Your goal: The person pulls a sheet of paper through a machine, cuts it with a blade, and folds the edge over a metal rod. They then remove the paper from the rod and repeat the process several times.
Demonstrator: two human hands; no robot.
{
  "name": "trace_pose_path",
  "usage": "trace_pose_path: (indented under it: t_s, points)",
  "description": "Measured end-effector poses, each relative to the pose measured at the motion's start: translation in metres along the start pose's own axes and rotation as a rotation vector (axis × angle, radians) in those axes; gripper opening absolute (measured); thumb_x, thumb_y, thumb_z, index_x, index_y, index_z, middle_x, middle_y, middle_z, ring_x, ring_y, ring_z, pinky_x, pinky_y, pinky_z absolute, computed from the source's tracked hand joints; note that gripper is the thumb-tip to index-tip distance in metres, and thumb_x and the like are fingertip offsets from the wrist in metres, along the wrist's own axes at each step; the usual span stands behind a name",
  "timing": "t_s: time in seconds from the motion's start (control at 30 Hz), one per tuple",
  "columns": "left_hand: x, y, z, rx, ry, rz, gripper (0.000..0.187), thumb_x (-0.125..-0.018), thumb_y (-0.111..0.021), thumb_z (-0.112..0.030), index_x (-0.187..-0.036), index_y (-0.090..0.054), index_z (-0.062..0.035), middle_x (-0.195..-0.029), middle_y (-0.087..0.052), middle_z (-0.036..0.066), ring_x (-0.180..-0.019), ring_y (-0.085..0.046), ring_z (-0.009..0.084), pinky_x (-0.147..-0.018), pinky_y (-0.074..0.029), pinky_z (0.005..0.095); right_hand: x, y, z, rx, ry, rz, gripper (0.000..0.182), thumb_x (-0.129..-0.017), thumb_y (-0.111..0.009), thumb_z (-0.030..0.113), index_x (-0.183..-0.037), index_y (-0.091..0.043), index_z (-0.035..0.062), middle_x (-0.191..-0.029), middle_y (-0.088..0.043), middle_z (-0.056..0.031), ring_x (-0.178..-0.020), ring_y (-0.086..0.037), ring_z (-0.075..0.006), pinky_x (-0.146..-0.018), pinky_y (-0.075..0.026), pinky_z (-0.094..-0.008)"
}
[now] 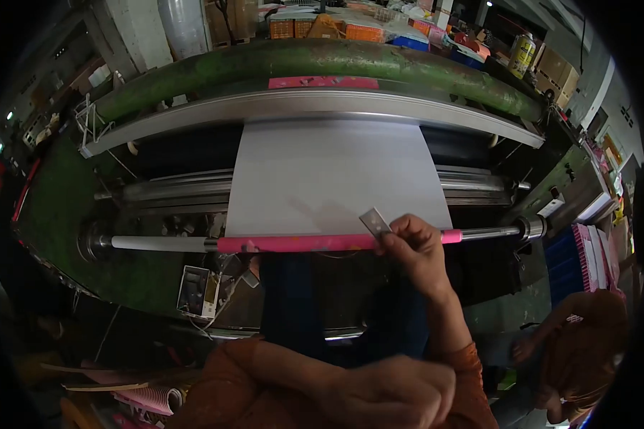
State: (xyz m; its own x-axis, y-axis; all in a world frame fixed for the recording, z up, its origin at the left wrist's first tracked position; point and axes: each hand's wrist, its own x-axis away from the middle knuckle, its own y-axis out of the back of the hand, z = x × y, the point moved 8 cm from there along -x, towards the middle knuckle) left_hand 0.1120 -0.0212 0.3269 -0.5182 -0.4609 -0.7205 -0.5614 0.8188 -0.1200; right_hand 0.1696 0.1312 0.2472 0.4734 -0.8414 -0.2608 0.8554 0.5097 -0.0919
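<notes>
My right hand [416,250] pinches a small flat metal razor blade [374,220], raised over the near edge of the white sheet [329,171]. Just behind and below that hand runs a pink printed roll [293,244] on a metal shaft. The white sheet stretches from under the grey crossbar down to this roll. Close to my body, my left hand [393,392] is curled closed, its forearm crossing in front of my chest. Whatever may be inside its fingers is hidden.
A long green roller [322,61] and a grey metal crossbar [315,104] span the machine. A small white-framed device [197,292] with cables sits below the shaft. At the right, another person [579,343] is close by. A yellow spray can [522,55] stands at the back right.
</notes>
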Motion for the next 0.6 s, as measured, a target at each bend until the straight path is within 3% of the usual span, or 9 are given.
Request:
trace_pose_path:
  t_s: [0.03,0.1,0.17,0.3,0.37,0.53,0.6]
  points:
    - [-0.001,-0.003,0.003,0.000,-0.003,0.016,0.022,-0.094,-0.054,-0.021,-0.088,-0.060,-0.0013,-0.096,-0.060,0.016,-0.091,-0.056,0.0286,-0.086,-0.045,0.0369,0.017,0.005,-0.009,-0.097,-0.051,-0.013,0.004,-0.091,-0.062,0.003,-0.093,-0.059,0.0028,-0.085,-0.068,-0.0064,-0.076,-0.064,-0.0107,-0.071,-0.050,-0.0231]
    - [0.028,0.041,0.003,-0.758,0.009,-0.537,0.009,-0.088,-0.059,-0.011,-0.086,-0.056,-0.0031,-0.097,-0.055,0.012,-0.090,-0.052,0.0242,-0.084,-0.044,0.0333,0.046,0.010,-0.019,-0.221,-0.110,-0.033,0.005,-0.091,-0.062,0.003,-0.094,-0.058,0.0031,-0.086,-0.068,-0.0075,-0.077,-0.064,-0.0119,-0.072,-0.052,-0.0245]
    - [0.050,0.074,0.015,-0.927,0.032,-0.886,0.011,-0.082,-0.063,-0.004,-0.089,-0.055,-0.0017,-0.103,-0.052,0.010,-0.086,-0.053,0.0210,-0.081,-0.044,0.0312,0.069,0.013,-0.025,-0.269,-0.170,-0.024,0.005,-0.090,-0.062,0.003,-0.093,-0.058,0.0035,-0.087,-0.069,-0.0076,-0.076,-0.065,-0.0121,-0.071,-0.052,-0.0241]
    - [0.068,0.089,0.059,-0.838,0.219,-0.831,0.014,-0.080,-0.069,-0.006,-0.083,-0.056,-0.0004,-0.094,-0.055,0.009,-0.084,-0.055,0.0212,-0.076,-0.045,0.0314,0.091,0.001,-0.043,-0.291,-0.286,-0.001,0.006,-0.090,-0.063,0.004,-0.095,-0.060,0.0028,-0.084,-0.068,-0.0043,-0.076,-0.065,-0.0110,-0.070,-0.051,-0.0225]
    - [0.088,0.095,0.090,-0.612,0.391,-0.829,0.012,-0.082,-0.067,-0.005,-0.086,-0.057,0.0007,-0.093,-0.055,0.009,-0.081,-0.056,0.0195,-0.076,-0.046,0.0298,0.096,0.002,-0.055,-0.281,-0.323,-0.024,0.006,-0.090,-0.063,0.005,-0.095,-0.061,0.0025,-0.084,-0.067,-0.0040,-0.076,-0.065,-0.0107,-0.069,-0.051,-0.0226]
    - [0.112,0.104,0.117,-0.691,0.484,-0.717,0.009,-0.082,-0.065,-0.003,-0.088,-0.059,0.0001,-0.092,-0.058,0.010,-0.085,-0.058,0.0206,-0.075,-0.047,0.0303,0.112,0.020,-0.100,-0.147,-0.313,-0.081,0.006,-0.089,-0.065,0.006,-0.091,-0.063,0.0011,-0.084,-0.067,-0.0038,-0.076,-0.064,-0.0097,-0.066,-0.050,-0.0227]
    - [0.136,0.117,0.127,-0.749,0.530,-0.725,0.010,-0.081,-0.066,-0.004,-0.089,-0.060,-0.0008,-0.092,-0.059,0.010,-0.087,-0.059,0.0228,-0.077,-0.047,0.0324,0.127,0.051,-0.124,0.322,-0.303,-0.231,0.007,-0.087,-0.065,0.006,-0.091,-0.063,0.0010,-0.082,-0.067,-0.0071,-0.073,-0.065,-0.0140,-0.065,-0.050,-0.0259]
